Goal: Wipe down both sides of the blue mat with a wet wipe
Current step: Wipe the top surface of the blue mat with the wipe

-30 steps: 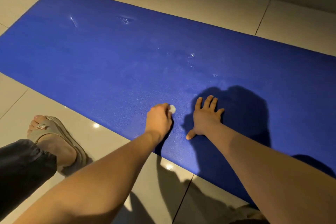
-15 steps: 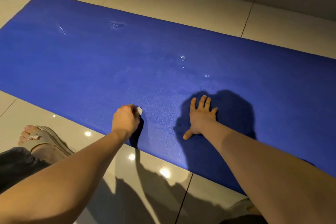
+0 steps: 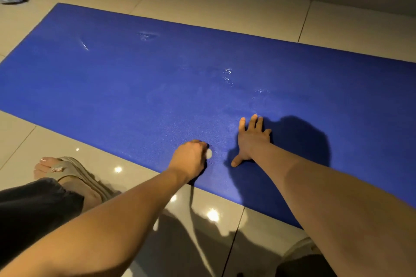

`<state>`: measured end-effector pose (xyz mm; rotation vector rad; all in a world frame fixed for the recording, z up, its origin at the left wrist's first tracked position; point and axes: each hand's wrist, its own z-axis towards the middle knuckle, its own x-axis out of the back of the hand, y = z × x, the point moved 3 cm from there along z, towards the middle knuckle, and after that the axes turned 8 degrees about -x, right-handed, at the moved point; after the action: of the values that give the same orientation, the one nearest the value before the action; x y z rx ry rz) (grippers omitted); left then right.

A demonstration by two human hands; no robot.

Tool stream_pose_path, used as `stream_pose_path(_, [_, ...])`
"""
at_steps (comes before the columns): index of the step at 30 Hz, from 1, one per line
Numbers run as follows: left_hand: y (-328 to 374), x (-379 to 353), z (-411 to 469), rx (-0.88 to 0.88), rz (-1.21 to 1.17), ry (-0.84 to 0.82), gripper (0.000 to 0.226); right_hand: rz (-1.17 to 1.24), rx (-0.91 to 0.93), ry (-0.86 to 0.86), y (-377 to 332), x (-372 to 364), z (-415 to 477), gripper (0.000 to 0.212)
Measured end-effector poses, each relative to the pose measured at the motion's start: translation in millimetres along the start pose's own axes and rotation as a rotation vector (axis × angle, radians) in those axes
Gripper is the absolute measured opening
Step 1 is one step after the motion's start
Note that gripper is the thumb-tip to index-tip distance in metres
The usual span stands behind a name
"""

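The blue mat (image 3: pixel 157 85) lies flat on the tiled floor (image 3: pixel 225 7) and fills most of the view. The left hand (image 3: pixel 190 159) is curled into a fist near the mat's close edge. It grips a wet wipe (image 3: pixel 209 153), balled up small. Only a little white bit pokes out past the knuckles, and it seems to touch the mat. The right hand (image 3: pixel 252 139) lies flat on the mat just beside it. Its fingers are spread wide and it holds nothing. It looks like it pins the mat down.

I think the step is wiping this top side. Some shiny wet spots (image 3: pixel 227 76) sit farther up the mat.

To do it well, the flat hand should press so the mat does not slide or bunch. The wipe hand should push firmly in long rows, from 1 end to the other, so no part is missed. A balled wipe is tiny, so opening it out would cover more. I cannot tell if the under side is clean.
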<state>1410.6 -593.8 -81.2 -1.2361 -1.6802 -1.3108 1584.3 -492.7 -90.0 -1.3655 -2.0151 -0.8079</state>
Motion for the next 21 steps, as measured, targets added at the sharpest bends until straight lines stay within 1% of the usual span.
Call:
stream_pose_path(1, [-15.6, 7.1, 1.0, 0.074, 0.002, 0.019, 0.015, 0.000, 0.001, -0.001, 0.0, -0.6, 0.1, 0.158])
stream_pose_path(3, [-51.8, 20.0, -0.7, 0.307, -0.052, 0.096, 0.009, 0.001, 0.002, 0.009, 1.0, -2.3, 1.7, 0.158])
stream_pose_path(4, [-63.3, 23.0, -2.3, 0.394, -0.087, 0.129, 0.007, 0.000, 0.003, 0.015, 1.6, -3.0, 2.7, 0.158])
stream_pose_path(5, [-68.4, 23.9, -3.5, 0.438, -0.114, 0.145, 0.008, -0.004, 0.004, 0.013, 1.9, -3.4, 3.4, 0.158])
stream_pose_path(8, [-56.5, 23.0, -8.5, 0.413, -0.087, 0.106, 0.009, -0.019, -0.017, -0.002, -1.5, -4.6, 5.3, 0.160])
stream_pose_path(12, [-30.3, 15.0, -19.9, 0.288, -0.031, -0.084, 0.013, -0.009, -0.032, -0.005, -1.8, -2.4, 4.1, 0.160])
stream_pose_path(14, [-28.7, 9.9, -22.4, 0.262, -0.042, -0.130, 0.011, 0.003, -0.035, -0.008, -1.9, -4.5, 5.2, 0.161])
stream_pose_path(17, [-37.9, 1.7, -9.8, 0.265, -0.114, -0.120, 0.008, 0.000, -0.050, 0.004, -0.4, -5.5, 4.8, 0.161])
stream_pose_path(21, [-45.1, -1.2, -6.3, 0.221, -0.113, -0.103, 0.003, 0.027, -0.059, -0.013, -1.7, -1.8, 3.2, 0.163])
